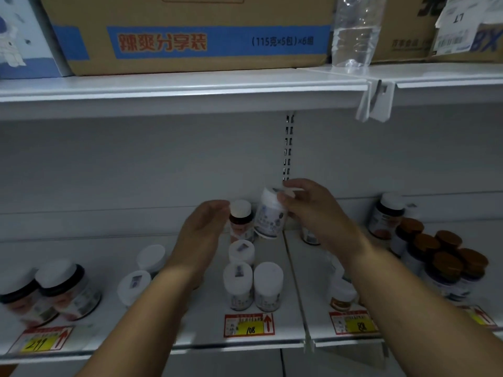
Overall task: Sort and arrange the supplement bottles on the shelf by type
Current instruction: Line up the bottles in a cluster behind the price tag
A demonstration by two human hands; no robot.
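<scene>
The white bottle (269, 216) is tilting, cap up and leaning right, at the back of the shelf (190, 341), pinched at the cap by the right hand (307, 210). The left hand (204, 229) is cupping open beside the amber bottle (241, 221); bare shelf is lying open left of it.

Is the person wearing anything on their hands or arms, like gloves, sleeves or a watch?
No. Both the left hand and the right hand are bare, with no gloves. No rings show on the fingers in view. Both forearms are uncovered right down to the bottom of the picture, so no sleeve shows, and there is no watch, bracelet or band on either wrist.
</scene>
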